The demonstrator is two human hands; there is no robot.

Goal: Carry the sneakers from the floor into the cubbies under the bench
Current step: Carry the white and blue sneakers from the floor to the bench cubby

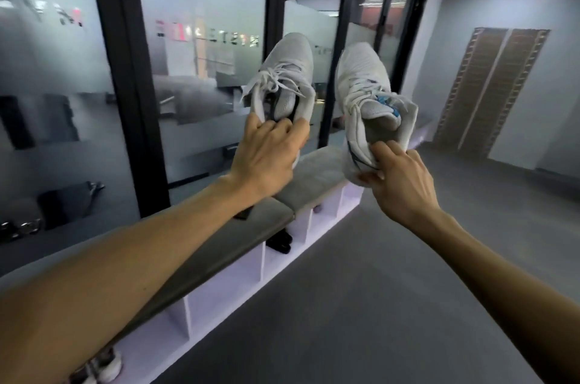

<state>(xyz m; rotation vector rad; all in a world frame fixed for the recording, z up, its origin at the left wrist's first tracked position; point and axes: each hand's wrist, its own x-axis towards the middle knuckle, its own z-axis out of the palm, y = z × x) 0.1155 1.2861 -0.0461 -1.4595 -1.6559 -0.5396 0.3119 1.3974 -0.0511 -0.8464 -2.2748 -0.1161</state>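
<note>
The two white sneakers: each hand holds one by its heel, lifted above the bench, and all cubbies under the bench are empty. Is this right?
Not quite. The head view shows the left hand and right hand holding the white sneakers by the heels above the bench, but the cubbies are not all empty: one holds a dark shoe.

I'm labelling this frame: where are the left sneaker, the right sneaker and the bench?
left sneaker [287, 62], head view, toe top.
right sneaker [361, 70], head view, toe top.
bench [317, 168], head view, grey seat cushion.
</note>
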